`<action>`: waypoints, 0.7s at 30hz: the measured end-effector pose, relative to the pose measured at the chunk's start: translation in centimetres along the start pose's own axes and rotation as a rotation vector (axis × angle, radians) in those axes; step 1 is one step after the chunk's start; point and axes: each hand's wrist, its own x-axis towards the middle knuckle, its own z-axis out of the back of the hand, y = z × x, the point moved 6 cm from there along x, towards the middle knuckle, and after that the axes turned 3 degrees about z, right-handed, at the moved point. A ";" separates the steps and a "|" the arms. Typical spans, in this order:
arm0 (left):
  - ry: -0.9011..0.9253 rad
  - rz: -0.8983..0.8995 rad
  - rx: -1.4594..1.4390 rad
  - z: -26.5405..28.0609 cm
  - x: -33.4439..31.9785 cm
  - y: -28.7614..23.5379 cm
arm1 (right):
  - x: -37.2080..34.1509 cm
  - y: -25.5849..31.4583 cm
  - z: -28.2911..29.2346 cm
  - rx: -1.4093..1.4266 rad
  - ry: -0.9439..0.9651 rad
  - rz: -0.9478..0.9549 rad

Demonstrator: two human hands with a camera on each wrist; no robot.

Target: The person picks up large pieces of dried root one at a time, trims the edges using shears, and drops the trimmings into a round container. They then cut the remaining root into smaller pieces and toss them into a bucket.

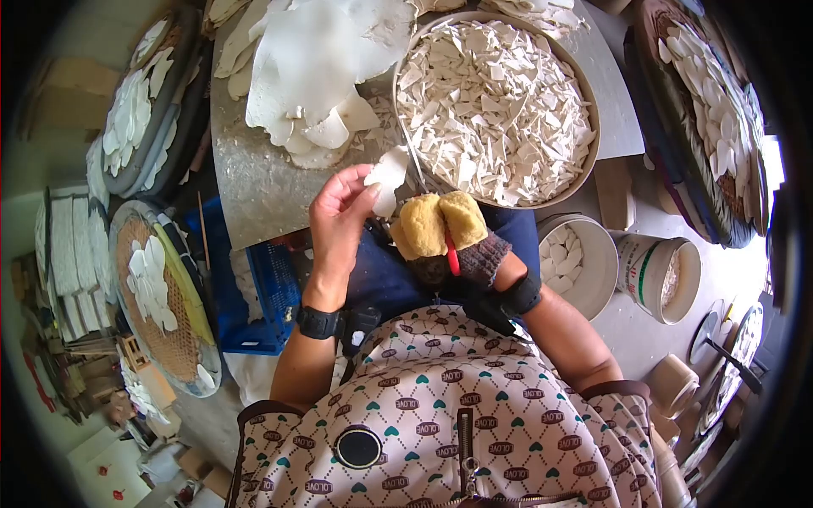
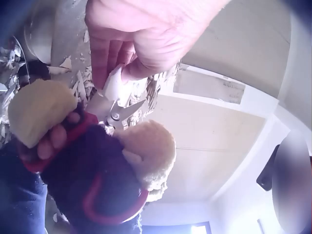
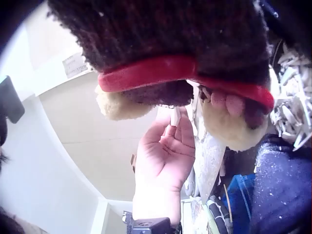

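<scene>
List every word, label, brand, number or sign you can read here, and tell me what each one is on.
"LOVE": ends the lettering repeated in dark ovals on the apron; the letters before it are less clear.
White bucket: print on its side, too small to read.
Pale rectangular panel: small print near one end, too blurred to read.
I can make out no numbers.

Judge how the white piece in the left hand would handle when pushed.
The white piece is probably stiff, jutting from the left hand without visible droop. It seems light, being thin and smaller than the hand. It may be brittle: similarly pale, jagged fragments fill the basin.
</scene>
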 end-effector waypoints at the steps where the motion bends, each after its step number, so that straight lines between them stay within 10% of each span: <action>1: 0.012 -0.002 0.000 -0.1 0.3 0.0 | -0.1 -0.1 0.1 0.020 -0.004 0.001; 5: -0.113 -0.120 -0.200 -1.7 0.7 -1.1 | -0.7 3.2 0.7 0.366 -0.099 -0.110; 11: -0.146 -0.123 -0.244 -3.3 3.3 -0.5 | -1.3 7.7 1.3 -0.512 0.052 0.298; 15: -0.078 -0.051 -0.153 -4.1 4.1 -0.5 | -2.0 6.6 1.9 -0.133 -0.034 0.083; 21: 0.044 -0.005 -0.038 -4.5 4.5 -1.2 | -1.9 6.8 1.8 -0.332 0.014 0.213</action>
